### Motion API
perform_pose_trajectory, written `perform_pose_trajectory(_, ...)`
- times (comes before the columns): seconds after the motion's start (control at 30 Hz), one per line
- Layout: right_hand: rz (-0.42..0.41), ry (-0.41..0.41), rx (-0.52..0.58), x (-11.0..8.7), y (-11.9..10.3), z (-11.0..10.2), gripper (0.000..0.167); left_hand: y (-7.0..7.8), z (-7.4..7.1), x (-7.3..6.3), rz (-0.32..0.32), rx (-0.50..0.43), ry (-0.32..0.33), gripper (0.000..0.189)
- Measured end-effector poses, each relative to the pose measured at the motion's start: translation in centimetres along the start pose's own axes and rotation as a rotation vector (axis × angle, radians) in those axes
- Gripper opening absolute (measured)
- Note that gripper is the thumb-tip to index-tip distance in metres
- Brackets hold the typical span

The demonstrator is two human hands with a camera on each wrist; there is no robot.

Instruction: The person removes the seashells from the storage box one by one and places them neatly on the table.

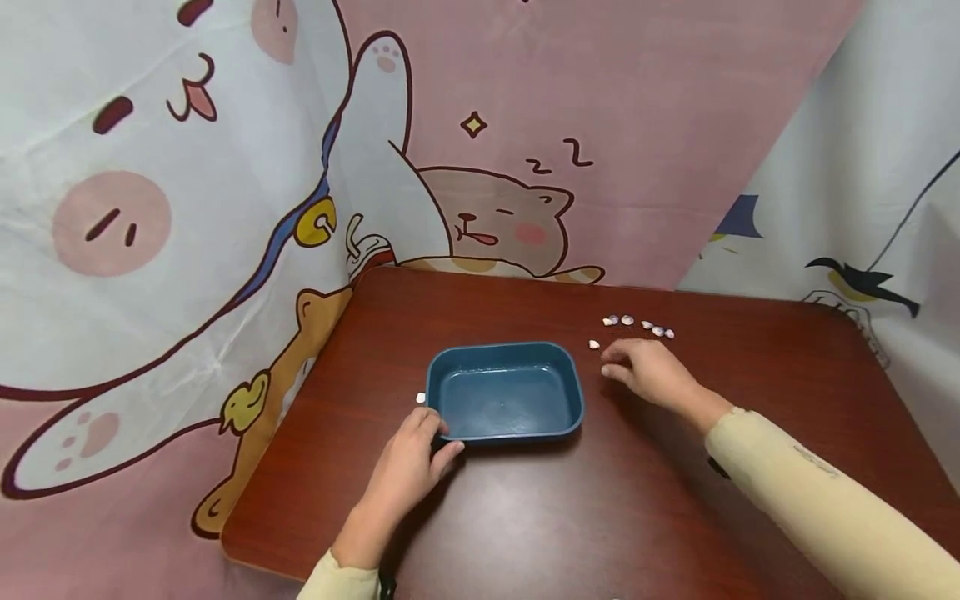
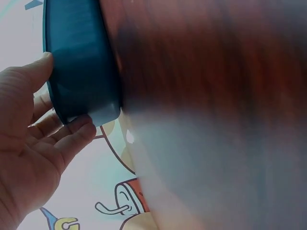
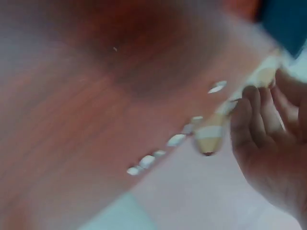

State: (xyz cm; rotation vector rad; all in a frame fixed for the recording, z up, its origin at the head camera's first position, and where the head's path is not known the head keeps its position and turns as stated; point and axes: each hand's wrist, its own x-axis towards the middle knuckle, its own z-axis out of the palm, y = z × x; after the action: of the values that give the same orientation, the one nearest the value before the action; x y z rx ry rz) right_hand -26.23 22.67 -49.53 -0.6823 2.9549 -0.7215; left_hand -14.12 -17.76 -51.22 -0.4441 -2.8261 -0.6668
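A dark blue rectangular tray (image 1: 504, 435) stands on the table, its inside bare. My left hand (image 1: 411, 458) holds its near left corner, with the thumb (image 2: 44, 67) on the rim and fingers against the outer wall. Just beyond that hand lies a small white seashell (image 1: 421, 397), close to the tray's left side. Right of the tray hovers my right hand (image 1: 647, 371), fingers loosely bent and nothing visible between them. Near its fingertips is a single seashell (image 1: 594, 344). Several white and purplish seashells (image 1: 627, 320) form a loose row farther back.
The reddish-brown wooden table (image 1: 525, 517) has its back edge against a pink and white cartoon curtain (image 1: 600, 100). More curtain hangs along the left side and at the right.
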Motion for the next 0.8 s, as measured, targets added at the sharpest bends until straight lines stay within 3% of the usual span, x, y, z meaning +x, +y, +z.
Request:
perform_pose_trajectory(0.1,-0.161,-0.183,0.087,-5.2,-2.7,-0.4,0.024,0.1,-0.1,-0.2,-0.019,0.000,0.012,0.033)
perform_pose_trajectory(0.2,-0.364,-0.338,0.157,-10.5,-5.2,1.3,0.041,-0.1,-0.1,-0.4,-0.022,-0.002,0.043,0.034)
perform_pose_trajectory(0.27,-0.485,-0.332,0.136,-13.4,-6.3,3.0,0.048,-0.1,-0.1,-0.4,-0.013,-0.007,0.059,0.034)
perform_pose_trajectory(0.33,-0.553,-0.305,0.143,-15.5,-6.9,4.3,0.040,-0.2,-0.1,-0.3,-0.004,-0.008,0.066,0.034)
perform_pose_trajectory(0.4,-0.613,-0.233,0.133,-16.7,-7.3,5.4,0.029,-0.1,-0.2,-0.3,-0.005,-0.005,0.059,0.034)
perform_pose_trajectory(0.5,-0.664,-0.165,0.158,-17.4,-7.4,6.1,0.029,0.0,-0.3,-0.5,-0.022,0.001,0.043,0.035)
perform_pose_trajectory(0.57,-0.719,-0.076,0.080,-17.3,-7.3,6.4,0.031,0.1,-0.3,-0.6,-0.030,0.005,0.033,0.036)
perform_pose_trajectory(0.63,-0.742,-0.039,0.028,-17.1,-7.2,6.5,0.027,0.1,-0.3,-0.7,-0.035,0.009,0.027,0.036)
perform_pose_trajectory(0.7,-0.742,-0.067,0.027,-17.0,-7.3,6.5,0.021,0.0,-0.3,-0.8,-0.037,0.010,0.023,0.037)
perform_pose_trajectory(0.8,-0.739,-0.165,0.120,-17.2,-7.8,6.7,0.014,-0.1,-0.4,-0.9,-0.035,0.005,0.025,0.038)
